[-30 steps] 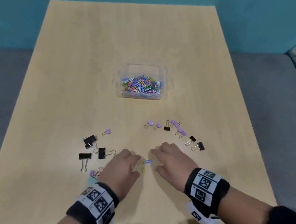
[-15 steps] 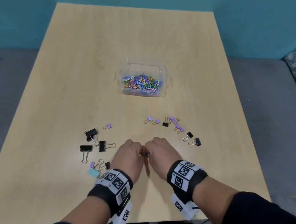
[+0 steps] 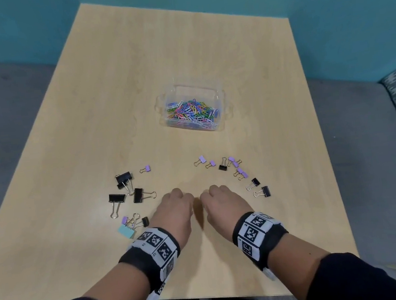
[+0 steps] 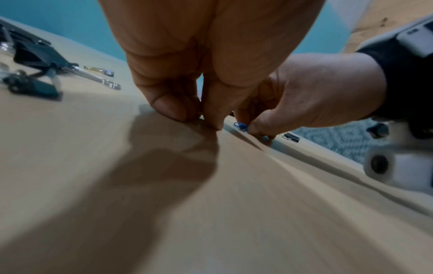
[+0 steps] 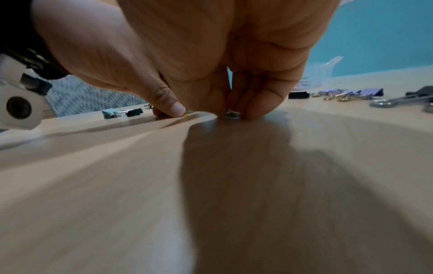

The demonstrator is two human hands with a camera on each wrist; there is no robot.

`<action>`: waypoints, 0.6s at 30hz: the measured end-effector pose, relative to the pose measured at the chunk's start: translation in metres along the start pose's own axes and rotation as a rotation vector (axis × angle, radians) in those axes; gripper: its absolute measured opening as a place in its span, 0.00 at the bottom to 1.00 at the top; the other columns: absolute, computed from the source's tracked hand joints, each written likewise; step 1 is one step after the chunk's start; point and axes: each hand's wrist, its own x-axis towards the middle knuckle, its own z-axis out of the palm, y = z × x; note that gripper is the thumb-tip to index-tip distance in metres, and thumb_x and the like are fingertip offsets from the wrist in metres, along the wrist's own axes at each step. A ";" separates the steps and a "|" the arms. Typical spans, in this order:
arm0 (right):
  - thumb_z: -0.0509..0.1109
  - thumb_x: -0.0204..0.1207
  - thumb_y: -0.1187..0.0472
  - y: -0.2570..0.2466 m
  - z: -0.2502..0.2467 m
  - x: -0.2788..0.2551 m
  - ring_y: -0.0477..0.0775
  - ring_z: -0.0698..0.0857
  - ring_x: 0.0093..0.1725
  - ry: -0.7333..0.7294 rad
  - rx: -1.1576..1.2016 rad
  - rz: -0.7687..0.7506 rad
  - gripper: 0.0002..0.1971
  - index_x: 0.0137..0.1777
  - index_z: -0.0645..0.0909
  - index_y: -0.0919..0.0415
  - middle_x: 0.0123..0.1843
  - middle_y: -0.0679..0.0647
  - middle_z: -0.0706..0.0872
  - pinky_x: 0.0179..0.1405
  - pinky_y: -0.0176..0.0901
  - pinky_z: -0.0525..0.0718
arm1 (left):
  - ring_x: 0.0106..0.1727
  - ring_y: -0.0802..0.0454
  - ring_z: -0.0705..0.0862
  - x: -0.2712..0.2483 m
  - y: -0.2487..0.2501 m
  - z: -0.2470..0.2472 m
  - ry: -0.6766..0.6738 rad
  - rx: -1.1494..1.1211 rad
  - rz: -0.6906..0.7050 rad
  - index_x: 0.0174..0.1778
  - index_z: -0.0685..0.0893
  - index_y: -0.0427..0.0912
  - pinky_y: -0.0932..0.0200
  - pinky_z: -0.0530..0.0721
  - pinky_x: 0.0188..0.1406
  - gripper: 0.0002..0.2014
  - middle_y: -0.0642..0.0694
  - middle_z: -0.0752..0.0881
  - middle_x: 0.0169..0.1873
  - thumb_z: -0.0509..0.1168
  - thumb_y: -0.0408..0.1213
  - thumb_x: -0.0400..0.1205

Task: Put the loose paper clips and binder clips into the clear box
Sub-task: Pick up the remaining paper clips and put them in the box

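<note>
The clear box [image 3: 194, 87] stands mid-table, filled with colored paper clips [image 3: 192, 112]. Near the front edge my two hands meet, fingers curled down onto the tabletop. My left hand [image 3: 189, 198] pinches a yellow paper clip [image 5: 186, 115] under its thumb. My right hand [image 3: 203, 196] pinches a blue paper clip [image 4: 241, 126] against the wood. In the head view both clips are hidden under the fingers. Black binder clips [image 3: 139, 195] lie to the left of my left hand. Small purple binder clips [image 3: 236, 164] and black binder clips [image 3: 261, 189] lie to the right.
A teal binder clip [image 3: 126, 231] and a few small ones lie by my left wrist. One purple clip [image 3: 146, 168] sits alone ahead of the left group. The table's front edge [image 3: 207, 298] is close behind my wrists. Bare wood separates my hands from the box.
My hands have come together from either side of the two clips. Their fingers have curled down and closed over the yellow and blue paper clips, which now are covered in the head view.
</note>
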 end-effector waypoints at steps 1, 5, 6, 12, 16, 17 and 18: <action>0.66 0.65 0.72 0.000 -0.002 0.000 0.63 0.78 0.44 -0.014 -0.030 -0.001 0.13 0.49 0.75 0.62 0.46 0.60 0.79 0.31 0.48 0.67 | 0.43 0.50 0.66 -0.001 0.001 -0.001 -0.014 0.030 0.016 0.41 0.64 0.50 0.57 0.64 0.37 0.13 0.49 0.66 0.42 0.58 0.26 0.76; 0.51 0.58 0.75 0.001 -0.013 -0.002 0.63 0.76 0.50 -0.039 -0.143 -0.038 0.27 0.59 0.71 0.65 0.54 0.62 0.75 0.36 0.49 0.68 | 0.35 0.46 0.76 -0.005 0.004 -0.010 -0.092 0.232 0.161 0.43 0.79 0.40 0.56 0.68 0.24 0.22 0.44 0.76 0.37 0.57 0.21 0.54; 0.47 0.55 0.74 0.002 -0.017 -0.003 0.63 0.76 0.51 -0.045 -0.148 -0.048 0.30 0.60 0.70 0.65 0.55 0.63 0.75 0.37 0.49 0.69 | 0.30 0.46 0.76 -0.006 0.004 -0.012 -0.080 0.269 0.185 0.39 0.81 0.39 0.57 0.65 0.20 0.23 0.43 0.77 0.33 0.54 0.21 0.51; 0.58 0.57 0.76 0.013 -0.009 0.006 0.62 0.75 0.44 -0.023 -0.114 0.003 0.21 0.51 0.73 0.62 0.47 0.61 0.77 0.32 0.49 0.65 | 0.40 0.47 0.74 0.002 0.001 -0.009 -0.125 0.145 0.125 0.42 0.74 0.44 0.56 0.66 0.30 0.17 0.45 0.76 0.39 0.58 0.23 0.61; 0.69 0.54 0.76 0.018 -0.008 0.010 0.59 0.72 0.37 -0.001 -0.065 0.022 0.18 0.44 0.73 0.60 0.39 0.59 0.76 0.30 0.48 0.63 | 0.44 0.49 0.68 0.010 -0.005 -0.004 -0.110 0.042 0.062 0.41 0.68 0.48 0.57 0.68 0.40 0.11 0.48 0.75 0.42 0.56 0.27 0.70; 0.67 0.56 0.77 0.017 -0.009 0.010 0.60 0.73 0.40 0.006 -0.049 0.013 0.19 0.46 0.73 0.61 0.42 0.60 0.76 0.31 0.49 0.64 | 0.42 0.49 0.68 0.009 -0.005 -0.003 -0.090 0.054 0.074 0.40 0.70 0.48 0.57 0.68 0.38 0.11 0.48 0.77 0.41 0.58 0.27 0.68; 0.63 0.57 0.77 0.017 -0.010 0.010 0.61 0.73 0.42 -0.002 -0.037 0.006 0.20 0.48 0.73 0.62 0.44 0.60 0.75 0.33 0.50 0.64 | 0.39 0.48 0.70 0.008 -0.005 -0.002 -0.082 0.065 0.087 0.38 0.72 0.48 0.57 0.68 0.35 0.12 0.47 0.78 0.38 0.62 0.27 0.64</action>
